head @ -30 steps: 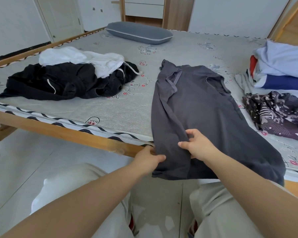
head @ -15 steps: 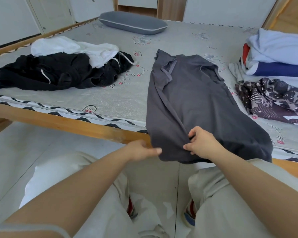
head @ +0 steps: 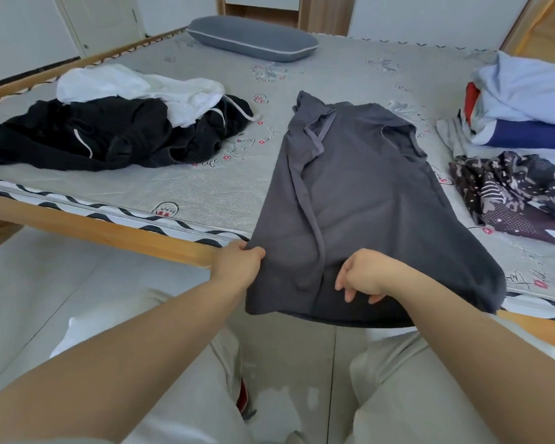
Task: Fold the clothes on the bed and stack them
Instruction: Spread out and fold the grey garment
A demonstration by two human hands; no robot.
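Grey shirt: a dark grey shirt (head: 359, 200) lay lengthwise on the bed (head: 205, 193), collar end toward the pillow (head: 252, 38), hem hanging over the wooden bed rail (head: 103, 230) toward the person.
Head view, fold state: the left side of the shirt was already turned inward in a long lengthwise fold; the right side looked tucked in too, though less neatly.
Left hand: the left hand (head: 239, 262) pinched the lower left corner of the shirt, thumb on top, fingers curled under the cloth.
Right hand: the right hand (head: 364, 277) rested on the hem near the middle with fingers loosely curled; whether it actually gripped cloth could not be told.
Unfolded heap: a black garment (head: 103, 139) with a white garment (head: 141, 89) on top lay crumpled on the left part of the bed, well apart from the shirt.
Patterned cloth: a dark patterned garment (head: 519, 193) lay rumpled just beside the shirt on the right.
Stack: folded pale blue, navy and red items (head: 526, 104) sat piled at the far right.
Progress: judging from this, some items were done; the shirt was midway, needing a crosswise fold and a move to the stack, and at least three garments remained.
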